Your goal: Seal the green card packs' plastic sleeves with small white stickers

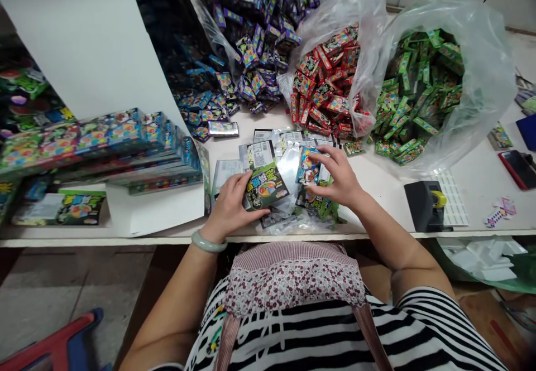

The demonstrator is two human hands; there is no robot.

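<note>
My left hand (230,203) grips a green printed packet (264,186) in a clear sleeve at the table's front edge. My right hand (337,178) pinches a small blue printed box (307,165) just to the right, over a heap of clear sleeves and green packets (312,206). More clear sleeves with barcode labels (262,153) lie behind the hands. A jade-coloured bangle (208,242) sits on my left wrist.
Clear bags hold red boxes (324,89), green boxes (414,97) and purple boxes (259,30) at the back. Stacked display cartons (104,148) and a white card sheet (92,47) fill the left. A black dispenser (425,206), a label sheet (454,203) and a red phone (517,168) lie right.
</note>
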